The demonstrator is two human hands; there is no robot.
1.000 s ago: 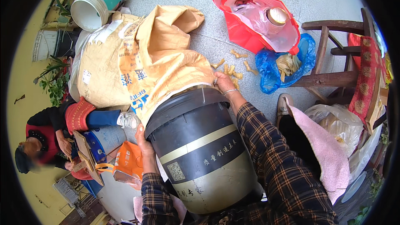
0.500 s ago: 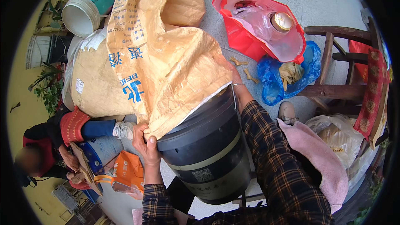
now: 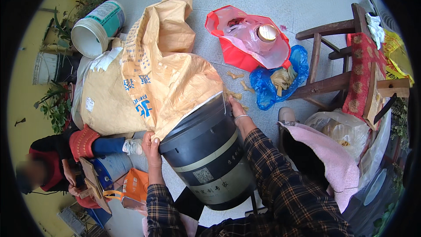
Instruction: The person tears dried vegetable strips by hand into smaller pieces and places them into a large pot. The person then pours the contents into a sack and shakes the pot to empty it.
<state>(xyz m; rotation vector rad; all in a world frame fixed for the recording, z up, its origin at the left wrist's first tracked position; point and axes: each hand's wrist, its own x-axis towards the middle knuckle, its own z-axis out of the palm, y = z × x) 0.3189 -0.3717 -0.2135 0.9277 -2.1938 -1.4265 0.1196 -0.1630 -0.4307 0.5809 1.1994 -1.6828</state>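
A dark bucket with pale bands tilts in front of me, its top facing away. Draped over its mouth is the open end of a tan woven sack, which hides what is inside. At the bucket's left rim, my left hand is closed on the sack's edge, with the thumb on top. My right hand grips the right side of the rim beside the sack's edge. Its fingertips are partly hidden.
A full tan sack and a tipped white-green pail lie left. Right are a red bag, a blue plastic bag and a wooden chair. At lower left, a seated person works near an orange bag.
My view has shifted, so the bucket and sack sit further left. The sack's raised part has dropped lower, and more of my right hand shows at the rim. Both hands keep their hold.
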